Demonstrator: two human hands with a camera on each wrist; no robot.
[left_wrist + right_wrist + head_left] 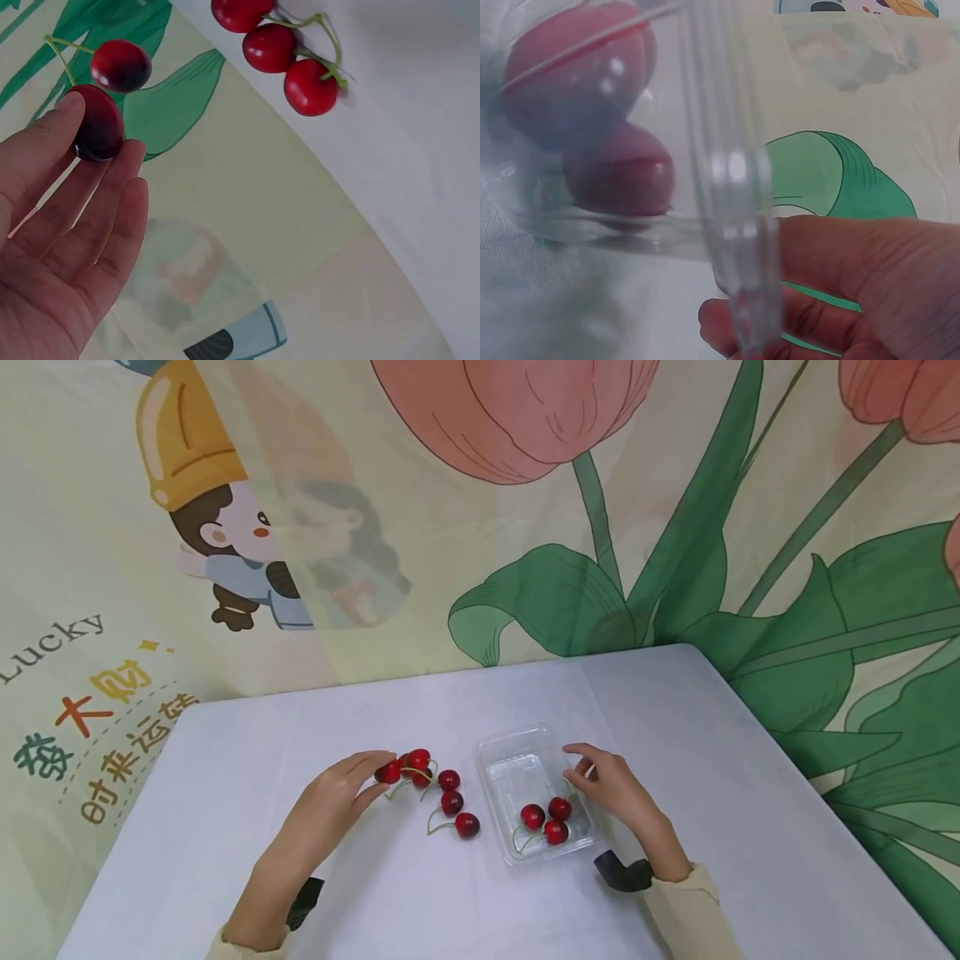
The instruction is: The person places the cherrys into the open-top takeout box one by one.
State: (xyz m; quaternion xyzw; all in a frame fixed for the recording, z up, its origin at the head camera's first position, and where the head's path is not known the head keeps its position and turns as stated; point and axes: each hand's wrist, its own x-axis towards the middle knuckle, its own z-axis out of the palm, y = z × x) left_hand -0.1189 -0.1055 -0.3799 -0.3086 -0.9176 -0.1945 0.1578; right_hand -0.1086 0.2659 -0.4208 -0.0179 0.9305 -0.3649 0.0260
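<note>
My left hand [330, 810] pinches a dark red cherry [100, 124] between thumb and fingertips. Its green stem joins that of a second cherry [121, 66] just beyond the fingertips. More cherries [452, 802] with stems lie on the white table between this hand and a clear plastic box [491, 818]. Inside the box, three cherries [556, 832] sit together at the near end. At the box's right rim is my right hand [615, 785], thumb and index finger apart and loosely bent. In the right wrist view its fingers [718, 319] show partly through the plastic.
The white-covered table [247, 752] ends at the back against a hanging cloth [420, 568] printed with tulips and a cartoon figure. Black wrist straps [624, 872] sit below both hands, beside beige sleeves [686, 914].
</note>
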